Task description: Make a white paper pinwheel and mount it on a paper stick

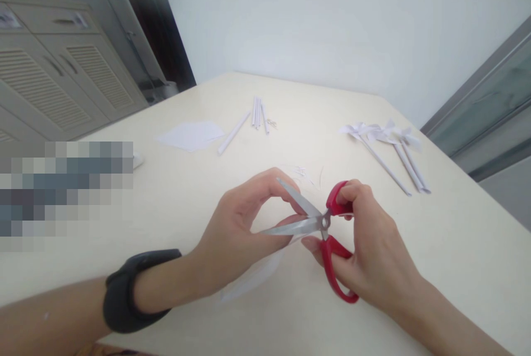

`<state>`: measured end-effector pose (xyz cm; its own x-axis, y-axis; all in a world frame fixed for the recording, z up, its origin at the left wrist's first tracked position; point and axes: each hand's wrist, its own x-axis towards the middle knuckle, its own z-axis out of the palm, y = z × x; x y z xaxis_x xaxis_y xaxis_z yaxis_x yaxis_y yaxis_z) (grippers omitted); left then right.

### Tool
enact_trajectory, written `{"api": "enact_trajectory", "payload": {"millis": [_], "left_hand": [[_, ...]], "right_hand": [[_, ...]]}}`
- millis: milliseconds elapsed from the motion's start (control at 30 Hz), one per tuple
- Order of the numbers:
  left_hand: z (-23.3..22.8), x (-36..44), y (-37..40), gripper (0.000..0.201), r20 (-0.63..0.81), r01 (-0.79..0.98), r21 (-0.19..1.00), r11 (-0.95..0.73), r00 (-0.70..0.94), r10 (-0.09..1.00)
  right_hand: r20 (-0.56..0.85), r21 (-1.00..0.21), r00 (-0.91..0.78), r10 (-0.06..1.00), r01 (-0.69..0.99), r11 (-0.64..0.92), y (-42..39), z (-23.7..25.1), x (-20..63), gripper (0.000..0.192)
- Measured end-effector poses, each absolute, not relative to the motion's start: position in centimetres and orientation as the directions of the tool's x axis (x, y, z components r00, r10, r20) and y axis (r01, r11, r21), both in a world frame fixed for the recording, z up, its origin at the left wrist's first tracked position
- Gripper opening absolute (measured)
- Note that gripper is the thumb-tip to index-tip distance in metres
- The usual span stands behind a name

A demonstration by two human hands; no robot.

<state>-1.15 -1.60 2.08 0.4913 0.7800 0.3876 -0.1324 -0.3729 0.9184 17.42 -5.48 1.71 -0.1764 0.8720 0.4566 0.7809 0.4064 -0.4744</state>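
Observation:
My right hand (373, 240) grips a pair of scissors (324, 222) with red handles, fingers through the loops. The blades are spread apart and point left, across my left hand (244, 223). That hand pinches a sheet of white paper (257, 278) between thumb and fingers; the paper hangs below it, partly hidden by the hand. The pinched edge lies close to the lower blade, but I cannot tell whether the blades touch it. A dark band (133, 289) is on my left wrist.
Paper pinwheels (385, 135) on rolled sticks lie at the right. Farther back are several rolled paper tubes (257, 113), small rings (271, 123) and paper sheets (191, 136). Thin white strips (302, 172) lie just beyond my hands. A white wall (311, 24) borders the table (456, 245).

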Motion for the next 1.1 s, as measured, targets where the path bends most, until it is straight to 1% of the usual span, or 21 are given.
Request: {"api": "enact_trajectory", "payload": {"millis": [167,333,567,767,1100], "left_hand": [[2.26,-1.38,-1.64,0.012,0.396,-0.084,0.908,-0.41,0.491,0.776],[2.35,-1.35,-1.71,0.006,0.409,-0.117,0.907,-0.404,0.473,0.78],[2.33,-1.15,-1.54,0.006,0.385,-0.125,0.92,-0.372,0.472,0.793],[2.44,-1.16,-1.55,0.005,0.42,-0.108,0.901,-0.42,0.463,0.781],[2.51,-1.37,-1.39,0.005,0.484,-0.013,0.846,-0.533,0.439,0.757]], "right_hand": [[0.442,-0.462,-0.139,0.886,0.811,0.358,-5.52,1.91,17.36,0.04],[0.471,-0.481,-0.158,0.868,0.779,0.403,-5.55,1.96,17.35,0.04],[0.494,-0.463,-0.175,0.852,0.776,0.428,-5.56,1.85,17.39,0.038],[0.465,-0.472,-0.164,0.87,0.785,0.401,-5.66,1.82,17.47,0.04],[0.435,-0.475,-0.17,0.884,0.791,0.386,-5.5,2.12,17.5,0.037]]}}
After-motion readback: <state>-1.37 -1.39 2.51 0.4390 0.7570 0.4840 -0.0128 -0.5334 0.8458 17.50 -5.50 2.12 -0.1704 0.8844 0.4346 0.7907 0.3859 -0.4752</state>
